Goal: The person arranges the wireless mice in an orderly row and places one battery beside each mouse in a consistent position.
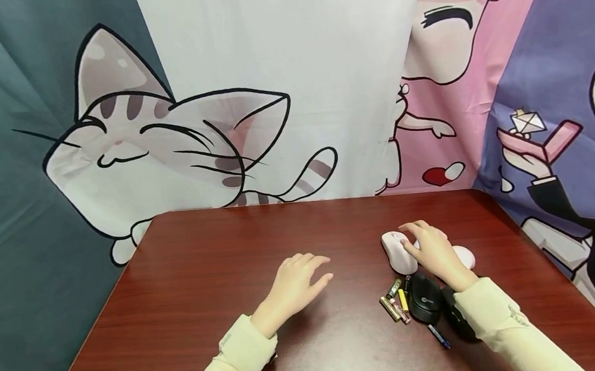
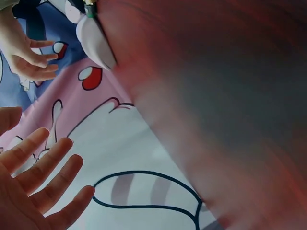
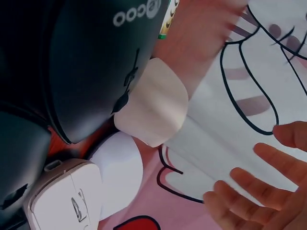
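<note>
My left hand point(image 1: 295, 284) hovers over the table left of the mice, fingers spread and holding nothing. Reaching over the mice is my right hand point(image 1: 434, 250); its fingers point(image 3: 244, 191) are extended with nothing between them in the right wrist view. Nearest its fingertips lies a white mouse point(image 1: 400, 254). Another white mouse point(image 1: 464, 257) shows beyond the wrist, and a third, pale mouse point(image 3: 120, 172) is mostly covered by the hand in the head view. Closer to me sit a black mouse point(image 1: 425, 298) with lettering and a second black mouse point(image 1: 460, 318), partly under the sleeve.
Several small batteries point(image 1: 390, 309) lie in a cluster left of the black mice. A single blue battery point(image 1: 439, 337) lies nearer the front. The reddish-brown table point(image 1: 217, 247) ends at a cartoon-printed curtain point(image 1: 289, 43) behind.
</note>
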`<state>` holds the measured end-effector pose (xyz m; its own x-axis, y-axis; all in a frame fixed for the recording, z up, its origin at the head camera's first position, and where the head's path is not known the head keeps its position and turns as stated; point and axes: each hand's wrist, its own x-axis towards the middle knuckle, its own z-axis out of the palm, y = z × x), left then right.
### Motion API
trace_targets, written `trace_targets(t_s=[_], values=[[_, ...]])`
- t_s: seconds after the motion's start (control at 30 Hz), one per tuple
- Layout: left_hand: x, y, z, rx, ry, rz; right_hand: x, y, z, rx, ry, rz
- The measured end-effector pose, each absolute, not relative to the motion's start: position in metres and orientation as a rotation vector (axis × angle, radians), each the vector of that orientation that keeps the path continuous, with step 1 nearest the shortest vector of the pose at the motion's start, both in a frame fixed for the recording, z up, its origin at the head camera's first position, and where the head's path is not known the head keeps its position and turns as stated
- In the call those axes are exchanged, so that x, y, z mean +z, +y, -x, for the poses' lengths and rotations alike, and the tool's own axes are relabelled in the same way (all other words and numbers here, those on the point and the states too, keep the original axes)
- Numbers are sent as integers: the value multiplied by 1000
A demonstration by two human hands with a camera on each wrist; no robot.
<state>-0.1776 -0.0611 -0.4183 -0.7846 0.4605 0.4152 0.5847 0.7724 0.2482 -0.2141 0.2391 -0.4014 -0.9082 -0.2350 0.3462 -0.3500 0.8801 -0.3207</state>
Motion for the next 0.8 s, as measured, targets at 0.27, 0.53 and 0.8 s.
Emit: trace_targets(t_s=[0.27, 0.53, 0.8], values=[[-427, -83, 172, -510, -2602, 769, -411, 234, 229, 523, -2891, -526], [-431, -111, 168, -490, -2655, 679, -423, 223, 242, 423, -3063, -540], [-433, -127, 166, -473, -2648, 630, -429, 224, 248, 358, -3163, -459]])
